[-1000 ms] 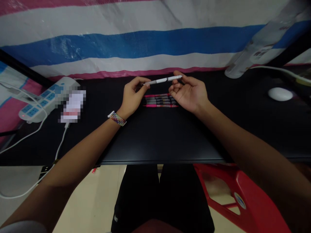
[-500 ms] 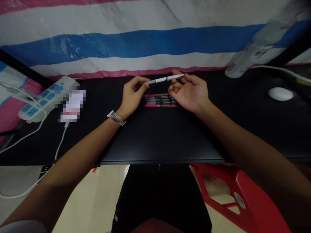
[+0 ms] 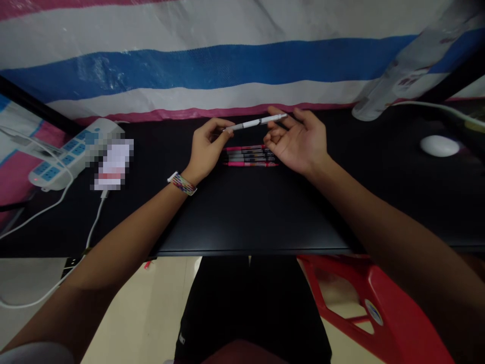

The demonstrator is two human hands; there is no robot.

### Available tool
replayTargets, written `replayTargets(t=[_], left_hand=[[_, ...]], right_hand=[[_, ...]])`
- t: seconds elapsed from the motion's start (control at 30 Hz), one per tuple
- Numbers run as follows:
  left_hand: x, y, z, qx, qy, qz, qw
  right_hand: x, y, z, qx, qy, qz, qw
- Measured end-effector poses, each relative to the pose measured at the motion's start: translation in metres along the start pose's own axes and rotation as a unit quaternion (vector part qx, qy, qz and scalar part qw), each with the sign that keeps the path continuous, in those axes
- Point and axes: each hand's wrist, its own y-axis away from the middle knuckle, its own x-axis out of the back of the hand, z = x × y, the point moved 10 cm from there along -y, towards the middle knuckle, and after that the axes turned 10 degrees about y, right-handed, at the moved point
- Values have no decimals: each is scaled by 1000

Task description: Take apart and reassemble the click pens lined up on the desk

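Observation:
A white pen [image 3: 253,123] with a dark clip is pinched at its left end by my left hand [image 3: 207,147], which wears a multicoloured wrist band. It slants slightly up to the right above the table. Its right end reaches my right hand [image 3: 297,139], palm up with the thumb lifted and the fingers apart; whether a finger touches the pen I cannot tell. Below the held pen, several pens [image 3: 248,156] with pink, grey and dark barrels lie side by side on the black table [image 3: 250,212]. My hands partly cover their ends.
On the left are a white power strip [image 3: 78,154] and a blurred-out phone-like object [image 3: 112,164] on a white cable. To the right stand a clear plastic bottle [image 3: 397,81] and a white mouse [image 3: 439,146]. A red plastic stool [image 3: 394,303] is below the table edge.
My right thumb has lifted away from the pen's right end, and that hand has opened a little. My left hand and the pen have hardly moved.

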Motion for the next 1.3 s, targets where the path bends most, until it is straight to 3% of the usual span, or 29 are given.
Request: replayTargets(t=[0.13, 0.27, 0.5, 0.7, 0.97, 1.3], left_hand=[[1, 0, -6, 5, -7, 3, 1000], [3, -2, -16, 11, -5, 9, 1000], [3, 0, -28, 30, -61, -6, 998], [3, 2, -27, 30, -95, -12, 995], [2, 4, -27, 21, -162, -14, 986], [-1, 4, -25, 7, -162, -22, 987]], right_hand=[[11, -3, -7, 60, 105, 48, 991], [13, 0, -21, 143, 231, 74, 960], [7, 1, -25, 213, 468, 34, 857], [0, 1, -20, 240, 565, 15, 789], [-7, 6, -16, 253, 585, -5, 770], [-9, 7, -14, 255, 605, -6, 754]])
